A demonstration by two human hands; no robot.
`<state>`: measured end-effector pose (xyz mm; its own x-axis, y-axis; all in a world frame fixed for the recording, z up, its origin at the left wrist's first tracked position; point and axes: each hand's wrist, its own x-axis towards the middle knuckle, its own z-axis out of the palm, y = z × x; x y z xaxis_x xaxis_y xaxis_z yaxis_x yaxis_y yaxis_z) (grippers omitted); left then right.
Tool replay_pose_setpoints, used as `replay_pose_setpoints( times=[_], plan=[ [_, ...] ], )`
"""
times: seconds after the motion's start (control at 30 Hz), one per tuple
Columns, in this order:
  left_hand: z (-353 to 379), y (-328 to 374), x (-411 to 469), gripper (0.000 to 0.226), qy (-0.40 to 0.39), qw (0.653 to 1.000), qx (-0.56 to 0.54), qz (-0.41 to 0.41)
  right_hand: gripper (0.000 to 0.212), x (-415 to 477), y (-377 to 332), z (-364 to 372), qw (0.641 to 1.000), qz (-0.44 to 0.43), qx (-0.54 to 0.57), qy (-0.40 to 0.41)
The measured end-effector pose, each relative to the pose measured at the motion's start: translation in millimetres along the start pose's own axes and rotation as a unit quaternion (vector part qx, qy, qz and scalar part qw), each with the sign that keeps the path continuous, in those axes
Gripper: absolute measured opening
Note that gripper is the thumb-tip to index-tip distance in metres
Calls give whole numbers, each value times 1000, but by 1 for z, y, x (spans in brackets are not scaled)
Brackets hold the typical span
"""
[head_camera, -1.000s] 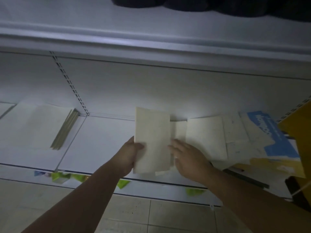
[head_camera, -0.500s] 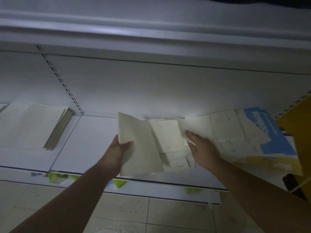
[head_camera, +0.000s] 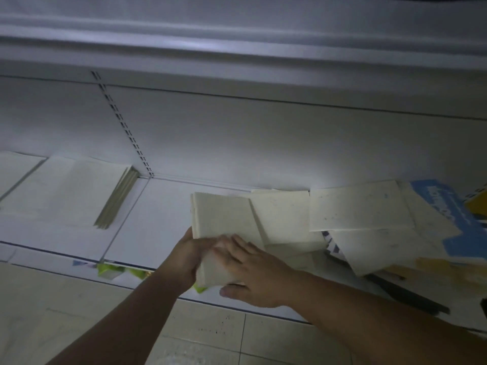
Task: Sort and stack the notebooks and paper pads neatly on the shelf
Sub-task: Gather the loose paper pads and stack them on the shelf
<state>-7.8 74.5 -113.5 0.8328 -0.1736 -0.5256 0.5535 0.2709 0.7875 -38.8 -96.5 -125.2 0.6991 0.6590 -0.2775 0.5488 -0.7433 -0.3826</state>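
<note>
Hands: left hand [head_camera: 185, 256] and right hand [head_camera: 254, 275] together, both clamped on the pad bundle [head_camera: 224, 222] | Place: over worktop [head_camera: 158, 225] front edge, midway | Step: I judge squaring the bundle | Next: lay it flat, edges aligned, then draw from loose pile [head_camera: 361, 206] toward right edge.

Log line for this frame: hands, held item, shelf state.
left hand: grips cream pad bundle | right hand: holds bundle's near end | shelf right: loose pads overlapping | shelf left: neat stack | bundle not yet stacked

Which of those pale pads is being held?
The cream pad held by the left hand and right hand; the other pads lie on the shelf.
</note>
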Motion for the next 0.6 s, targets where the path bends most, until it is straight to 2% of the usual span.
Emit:
replay_pose_setpoints(
  times=[0.07, 0.13, 0.2, 0.3, 0.37, 0.43, 0.53, 0.6],
  plan=[
    [-12, 2, -6, 33, 37, 999, 2, 22, 61, 10, 8, -2, 996, 6, 63, 66],
    [-22, 11, -12, 37, 70, 996, 35, 48, 50, 25, 26, -7, 972, 145, 91, 163],
    [-33, 18, -17, 43, 80, 991, 84, 71, 56, 41, 44, -6, 937, 317, 62, 132],
    [-48, 26, -20, 44, 94, 982, 137, 88, 84, 65, 49, 8, 888, 450, 64, 66],
    [-60, 30, -20, 50, 103, 979, 150, 97, 96, 79, 44, 13, 872, 485, 40, 48],
    [-68, 32, -18, 52, 110, 979, 145, 93, 95, 85, 42, 13, 869, 494, 8, 33],
    [-74, 33, -16, 53, 117, 980, 138, 85, 79, 82, 41, 7, 880, 475, 5, 7],
    [-74, 34, -14, 55, 124, 980, 136, 78, 60, 72, 43, -4, 904, 428, 11, -7]
  ],
)
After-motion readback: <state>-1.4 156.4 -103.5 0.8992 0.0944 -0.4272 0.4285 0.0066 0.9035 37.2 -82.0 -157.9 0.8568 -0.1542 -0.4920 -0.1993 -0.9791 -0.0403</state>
